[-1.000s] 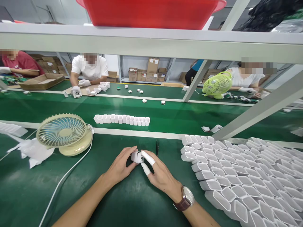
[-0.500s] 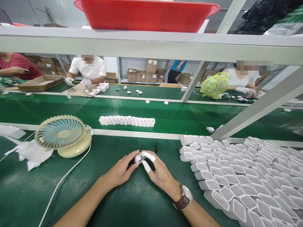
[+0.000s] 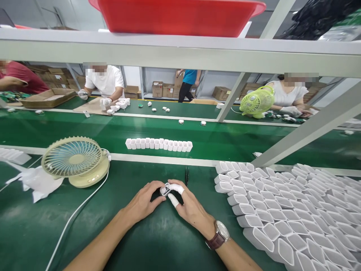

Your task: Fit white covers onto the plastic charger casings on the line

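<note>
A small white plastic housing (image 3: 164, 191) with a dark part visible in its open end is between my hands, above the green bench. My left hand (image 3: 145, 199) grips it from the left between thumb and fingers. White finger cots cover the thumb and index finger of my right hand (image 3: 188, 205), which closes on the housing's right side at the opening. What lies deep inside the housing is too small to tell. A thin black tool (image 3: 187, 176) stands just beyond my right hand.
Many white open housings (image 3: 262, 210) stand packed at the right. A cream fan (image 3: 75, 160) with its cable is at the left. Across the green conveyor (image 3: 93, 130) runs a row of white housings (image 3: 159, 143). A slanted post and shelf carry a red tub (image 3: 177, 19). Co-workers sit opposite.
The row of housings and small parts on the conveyor have shifted right. A person in blue has moved left in the background. My hands stay at the housing, which has shifted slightly left.
</note>
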`<move>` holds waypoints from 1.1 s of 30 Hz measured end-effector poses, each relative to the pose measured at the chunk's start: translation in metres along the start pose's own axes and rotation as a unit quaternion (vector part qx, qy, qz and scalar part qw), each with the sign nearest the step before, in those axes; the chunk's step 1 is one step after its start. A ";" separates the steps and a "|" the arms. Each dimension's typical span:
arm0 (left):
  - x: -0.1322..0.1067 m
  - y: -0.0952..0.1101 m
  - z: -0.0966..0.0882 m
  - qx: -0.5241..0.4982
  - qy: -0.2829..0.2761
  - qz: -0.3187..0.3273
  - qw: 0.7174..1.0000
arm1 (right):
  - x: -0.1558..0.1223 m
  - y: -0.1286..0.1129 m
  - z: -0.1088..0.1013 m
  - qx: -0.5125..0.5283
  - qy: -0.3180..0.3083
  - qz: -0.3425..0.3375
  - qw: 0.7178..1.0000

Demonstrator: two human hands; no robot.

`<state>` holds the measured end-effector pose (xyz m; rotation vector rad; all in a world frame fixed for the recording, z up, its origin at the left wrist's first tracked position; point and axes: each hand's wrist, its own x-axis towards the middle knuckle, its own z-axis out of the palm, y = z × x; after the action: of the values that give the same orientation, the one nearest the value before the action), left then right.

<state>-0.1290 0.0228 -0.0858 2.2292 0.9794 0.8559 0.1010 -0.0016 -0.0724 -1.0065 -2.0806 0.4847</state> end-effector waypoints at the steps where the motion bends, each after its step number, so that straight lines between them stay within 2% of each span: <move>1: 0.000 -0.001 0.001 -0.004 0.006 0.008 1.000 | -0.001 0.001 0.001 -0.002 -0.002 -0.002 1.000; 7: 0.002 0.000 0.001 -0.026 0.025 0.059 0.998 | -0.001 0.004 0.000 0.000 0.009 -0.010 1.000; 16: 0.004 0.001 -0.002 -0.033 0.036 0.074 0.996 | 0.000 0.004 0.000 0.022 0.005 -0.001 1.000; 26: 0.006 0.007 -0.005 -0.042 0.029 0.048 0.998 | 0.000 0.000 0.002 0.014 -0.015 0.004 1.000; 33: 0.003 0.006 -0.004 -0.053 0.008 -0.048 0.997 | 0.003 -0.006 0.000 -0.006 -0.011 -0.003 1.000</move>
<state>-0.1283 0.0227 -0.0781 2.0729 1.0159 0.8641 0.0968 -0.0031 -0.0677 -1.0062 -2.1071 0.4818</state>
